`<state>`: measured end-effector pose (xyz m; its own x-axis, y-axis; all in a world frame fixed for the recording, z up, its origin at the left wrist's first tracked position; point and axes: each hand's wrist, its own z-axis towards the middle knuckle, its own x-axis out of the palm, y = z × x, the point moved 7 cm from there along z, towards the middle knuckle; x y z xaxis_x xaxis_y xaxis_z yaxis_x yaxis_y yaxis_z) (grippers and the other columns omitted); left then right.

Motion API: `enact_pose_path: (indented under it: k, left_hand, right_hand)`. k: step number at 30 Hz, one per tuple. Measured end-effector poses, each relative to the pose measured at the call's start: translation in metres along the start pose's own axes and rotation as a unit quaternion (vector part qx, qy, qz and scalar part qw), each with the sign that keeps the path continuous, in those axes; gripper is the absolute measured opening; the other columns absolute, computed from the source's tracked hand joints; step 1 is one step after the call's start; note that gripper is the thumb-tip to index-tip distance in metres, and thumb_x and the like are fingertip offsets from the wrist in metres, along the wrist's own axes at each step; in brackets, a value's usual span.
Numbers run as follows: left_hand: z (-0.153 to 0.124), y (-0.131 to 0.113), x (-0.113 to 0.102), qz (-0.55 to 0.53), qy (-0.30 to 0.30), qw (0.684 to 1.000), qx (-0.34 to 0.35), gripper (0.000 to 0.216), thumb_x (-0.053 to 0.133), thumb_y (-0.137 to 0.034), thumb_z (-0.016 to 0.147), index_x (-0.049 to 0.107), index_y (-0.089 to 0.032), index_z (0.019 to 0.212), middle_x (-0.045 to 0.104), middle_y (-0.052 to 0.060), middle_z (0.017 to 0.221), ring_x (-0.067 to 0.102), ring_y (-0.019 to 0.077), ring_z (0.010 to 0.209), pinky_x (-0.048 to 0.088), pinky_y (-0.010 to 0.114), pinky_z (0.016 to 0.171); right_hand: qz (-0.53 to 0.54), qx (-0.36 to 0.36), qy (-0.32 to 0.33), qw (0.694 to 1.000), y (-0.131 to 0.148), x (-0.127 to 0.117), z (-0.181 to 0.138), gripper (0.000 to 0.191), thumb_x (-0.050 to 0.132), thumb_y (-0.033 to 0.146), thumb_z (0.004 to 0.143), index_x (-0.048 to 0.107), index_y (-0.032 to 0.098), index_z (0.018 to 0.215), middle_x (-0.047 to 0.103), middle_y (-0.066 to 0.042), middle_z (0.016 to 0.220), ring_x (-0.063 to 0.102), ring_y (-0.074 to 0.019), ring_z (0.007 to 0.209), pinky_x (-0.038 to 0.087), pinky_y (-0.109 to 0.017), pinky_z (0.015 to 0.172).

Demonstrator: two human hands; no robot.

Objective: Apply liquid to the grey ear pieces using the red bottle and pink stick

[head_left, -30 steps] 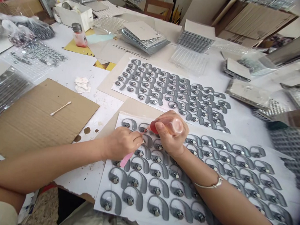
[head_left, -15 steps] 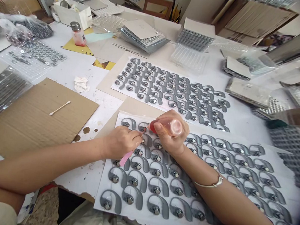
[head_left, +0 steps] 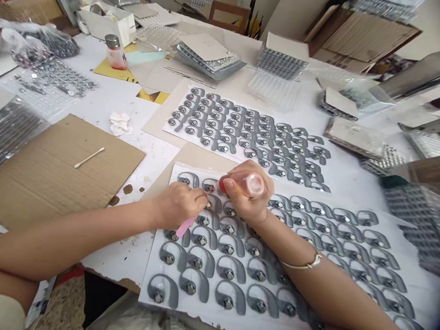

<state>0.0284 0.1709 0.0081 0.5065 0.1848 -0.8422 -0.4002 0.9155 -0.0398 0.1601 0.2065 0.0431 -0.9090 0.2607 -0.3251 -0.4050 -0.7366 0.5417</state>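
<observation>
My left hand is closed around a slim pink tool; its flat pink end sticks out below my fist, and most of it is hidden. My right hand grips a small squeeze bottle of reddish liquid, tilted with its base toward me and its nozzle toward my left fingertips. Both hands meet over a grey ear-hook piece in the back row of the near white sheet. Rows of similar grey ear-hooks with round metallic parts lie on this sheet, some covered by my right forearm.
Behind lies a second sheet of grey ear-hooks. To the left, a cotton swab rests on a cardboard piece, near a crumpled tissue. A metal-capped jar and stacked trays stand farther back.
The view has shifted slightly. Both hands keep nearly the same place over the back row, still holding the pink tool and the bottle.
</observation>
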Motion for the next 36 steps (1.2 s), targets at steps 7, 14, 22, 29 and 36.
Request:
enact_pose_path:
  k: [7, 14, 22, 29, 36]
  left_hand:
    - [-0.003, 0.007, 0.007, -0.029, 0.017, 0.999, -0.021, 0.014, 0.045, -0.010, 0.083, 0.058, -0.013, 0.081, 0.067, 0.008, 0.077, 0.063, 0.0150, 0.061, 0.050, 0.024, 0.051]
    - [-0.005, 0.010, 0.010, -0.042, 0.012, 0.998, -0.039, 0.014, 0.046, -0.012, 0.084, 0.059, -0.013, 0.082, 0.064, 0.006, 0.071, 0.061, 0.0141, 0.058, 0.048, 0.023, 0.051]
    - [-0.006, 0.007, 0.010, -0.014, 0.008, 1.000, -0.012, 0.014, 0.045, -0.011, 0.084, 0.059, -0.012, 0.082, 0.066, 0.008, 0.075, 0.061, 0.0143, 0.058, 0.045, 0.023, 0.048]
    - [-0.005, 0.005, 0.006, 0.002, -0.010, 1.000, -0.012, 0.014, 0.047, -0.010, 0.084, 0.058, -0.013, 0.075, 0.066, 0.006, 0.071, 0.060, 0.0138, 0.053, 0.043, 0.024, 0.044]
    - [-0.005, 0.004, 0.005, 0.000, -0.008, 1.000, -0.007, 0.011, 0.049, -0.009, 0.082, 0.058, -0.013, 0.076, 0.065, 0.005, 0.071, 0.060, 0.0150, 0.053, 0.043, 0.026, 0.043]
  right_hand:
    - [0.126, 0.187, -0.057, 0.973, -0.036, -0.008, 0.032, 0.035, 0.058, 0.052, 0.086, 0.050, 0.023, 0.068, 0.054, 0.004, 0.049, 0.053, -0.0122, 0.042, 0.047, -0.028, 0.045]
    - [0.275, 0.355, -0.082, 0.890, -0.058, -0.020, 0.033, 0.045, 0.073, 0.057, 0.068, 0.043, 0.023, 0.069, 0.057, 0.006, 0.066, 0.058, -0.0129, 0.047, 0.052, -0.029, 0.043]
    - [0.374, 0.547, -0.041, 0.748, -0.048, 0.000, -0.017, 0.051, 0.066, 0.070, 0.068, 0.048, 0.022, 0.067, 0.058, 0.002, 0.062, 0.059, -0.0136, 0.057, 0.061, -0.041, 0.069]
    - [0.361, 0.595, -0.079, 0.714, -0.055, 0.021, -0.026, 0.051, 0.069, 0.070, 0.065, 0.054, 0.021, 0.071, 0.061, -0.001, 0.065, 0.058, -0.0152, 0.057, 0.061, -0.043, 0.064]
    - [0.375, 0.597, -0.055, 0.707, -0.044, 0.026, -0.026, 0.050, 0.069, 0.067, 0.066, 0.051, 0.021, 0.069, 0.059, 0.001, 0.064, 0.060, -0.0150, 0.059, 0.061, -0.038, 0.063]
